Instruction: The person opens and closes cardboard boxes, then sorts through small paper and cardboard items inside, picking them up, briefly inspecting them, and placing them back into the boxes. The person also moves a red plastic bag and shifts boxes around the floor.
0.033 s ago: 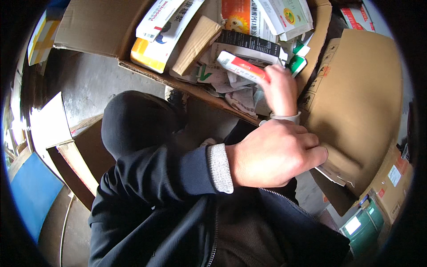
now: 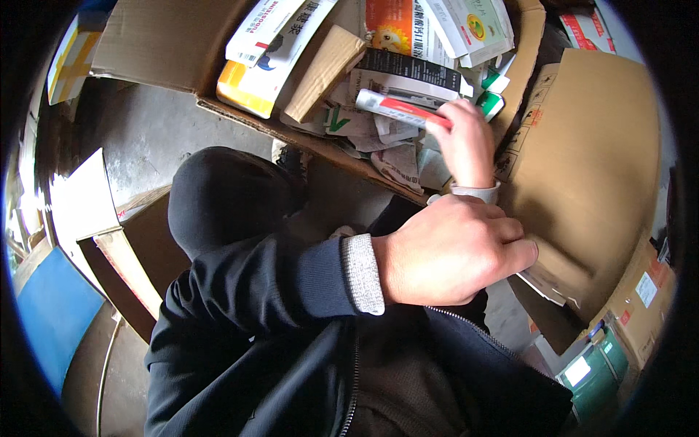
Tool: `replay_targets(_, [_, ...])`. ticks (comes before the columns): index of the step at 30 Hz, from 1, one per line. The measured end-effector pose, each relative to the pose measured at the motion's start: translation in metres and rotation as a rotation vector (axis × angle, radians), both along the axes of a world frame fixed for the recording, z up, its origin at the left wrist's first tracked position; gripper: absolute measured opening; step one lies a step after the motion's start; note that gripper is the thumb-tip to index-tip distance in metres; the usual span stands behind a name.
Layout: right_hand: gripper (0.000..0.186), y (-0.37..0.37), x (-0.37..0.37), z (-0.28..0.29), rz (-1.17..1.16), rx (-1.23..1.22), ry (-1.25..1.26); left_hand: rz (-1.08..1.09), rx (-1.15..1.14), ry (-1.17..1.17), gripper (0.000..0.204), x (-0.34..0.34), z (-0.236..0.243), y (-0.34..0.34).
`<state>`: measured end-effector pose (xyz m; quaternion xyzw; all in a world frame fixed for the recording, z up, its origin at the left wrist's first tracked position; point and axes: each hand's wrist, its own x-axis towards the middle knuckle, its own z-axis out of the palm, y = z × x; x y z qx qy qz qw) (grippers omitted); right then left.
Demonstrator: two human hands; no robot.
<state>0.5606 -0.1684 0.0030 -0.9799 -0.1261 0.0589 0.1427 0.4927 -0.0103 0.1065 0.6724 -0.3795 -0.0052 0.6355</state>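
Note:
My right hand (image 2: 470, 142) reaches over the open cardboard box and is closed on one end of a slim red-and-white carton (image 2: 403, 109), slightly blurred. The carton is above flattened packages and torn paper. Closer to me, my left hand (image 2: 455, 251) is curled into a fist in front of my right forearm. Its thumb is against the edge of a large brown cardboard flap (image 2: 590, 167); whatever its fingers hold is hidden. Under the slim carton in the box lies a black-and-white package (image 2: 408, 73).
The open cardboard box (image 2: 306, 149) also holds a wooden block (image 2: 325, 73), a white-and-yellow carton (image 2: 247, 91) and a green-and-white package (image 2: 484, 33). A blue panel (image 2: 58, 313) stands at the lower left, a green container (image 2: 593, 371) at the lower right. My knee (image 2: 226, 193) is near the box.
My right hand has shifted slightly right, and the slim carton in it has tilted, showing a narrower side. My left hand has hardly moved.

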Motion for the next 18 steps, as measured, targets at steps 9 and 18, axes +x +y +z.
replay_targets(9, [0.068, 0.038, 0.068, -0.045, 0.081, -0.148, 0.129, 0.075, -0.027, -0.06, 0.023, 0.001, -0.001, -0.001])
replay_targets(18, [0.036, 0.012, 0.01, -0.023, 0.021, 0.152, -0.008, 0.016, 0.0, -0.055, 0.026, 0.001, 0.004, 0.005])
